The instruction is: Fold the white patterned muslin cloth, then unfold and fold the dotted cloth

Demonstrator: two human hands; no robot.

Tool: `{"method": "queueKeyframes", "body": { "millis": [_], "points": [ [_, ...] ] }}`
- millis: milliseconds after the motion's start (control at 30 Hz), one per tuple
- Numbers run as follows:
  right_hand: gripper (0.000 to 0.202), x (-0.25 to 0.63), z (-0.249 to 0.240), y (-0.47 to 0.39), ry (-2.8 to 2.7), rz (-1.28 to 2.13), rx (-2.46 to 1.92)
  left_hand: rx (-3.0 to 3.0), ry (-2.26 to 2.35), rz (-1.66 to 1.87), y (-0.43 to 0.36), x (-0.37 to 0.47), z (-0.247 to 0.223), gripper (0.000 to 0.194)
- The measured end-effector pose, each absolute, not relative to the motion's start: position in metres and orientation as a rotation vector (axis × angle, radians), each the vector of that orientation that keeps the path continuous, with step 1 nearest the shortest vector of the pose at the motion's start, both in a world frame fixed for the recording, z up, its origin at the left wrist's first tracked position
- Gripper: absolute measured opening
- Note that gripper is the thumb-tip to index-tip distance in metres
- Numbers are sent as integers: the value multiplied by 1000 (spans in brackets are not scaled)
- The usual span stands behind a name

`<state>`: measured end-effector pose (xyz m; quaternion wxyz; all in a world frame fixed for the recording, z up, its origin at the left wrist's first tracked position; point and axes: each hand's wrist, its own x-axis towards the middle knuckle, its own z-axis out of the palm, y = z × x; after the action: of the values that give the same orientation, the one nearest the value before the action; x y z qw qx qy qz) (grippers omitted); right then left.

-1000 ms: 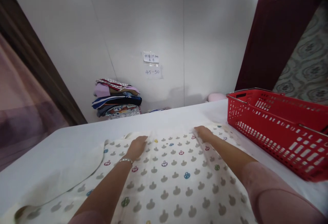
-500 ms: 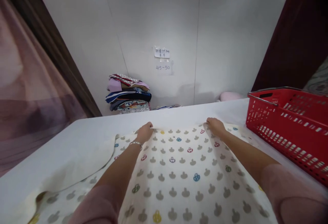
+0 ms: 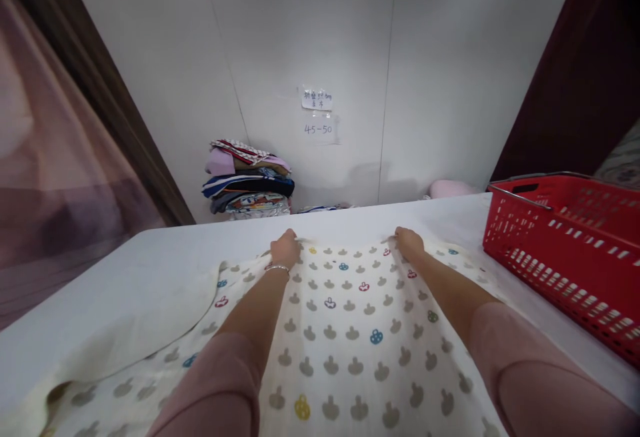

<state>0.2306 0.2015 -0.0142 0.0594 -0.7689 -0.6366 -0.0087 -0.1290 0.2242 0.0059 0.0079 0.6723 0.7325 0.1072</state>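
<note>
A cream cloth (image 3: 350, 350) printed with grey and a few coloured mushrooms spreads over the white table (image 3: 165, 250), running off the bottom of the view. Its far edge is pinched at two spots: my left hand (image 3: 286, 248) grips it left of centre, and my right hand (image 3: 409, 243) grips it right of centre. Between them the edge is stretched nearly straight. At the left, part of the cloth is turned over, showing its plain side. A bracelet circles my left wrist.
A red plastic basket (image 3: 565, 250) with a metal handle stands at the table's right. Beyond the far edge is a stack of folded fabrics (image 3: 250, 180), with a pink rounded item (image 3: 450, 188) farther right. Paper notes (image 3: 317, 110) are stuck on the wall. Curtains hang on both sides.
Both hands have reached slightly farther forward, and the cloth has slid a little toward the far edge with them. My hands are slightly closer together. Both still grip the edge.
</note>
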Motion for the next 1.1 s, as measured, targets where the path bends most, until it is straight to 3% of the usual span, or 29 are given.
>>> {"method": "queueKeyframes", "body": {
  "millis": [467, 600, 867, 1100],
  "points": [
    [35, 218, -21, 194, -2209, 161, -2040, 2387, 1950, 213, 205, -110, -6, 33],
    [23, 213, -15, 187, -2249, 172, -1962, 2365, 1989, 210, 200, -104, 6, 22],
    [26, 205, 7, 195, -2048, 108, -2144, 2183, 2233, 328, 209, -95, 48, 29],
    [24, 201, -7, 196, -2097, 176, -2174, 2186, 2158, 181, 211, -101, 17, 22]
  ]
}}
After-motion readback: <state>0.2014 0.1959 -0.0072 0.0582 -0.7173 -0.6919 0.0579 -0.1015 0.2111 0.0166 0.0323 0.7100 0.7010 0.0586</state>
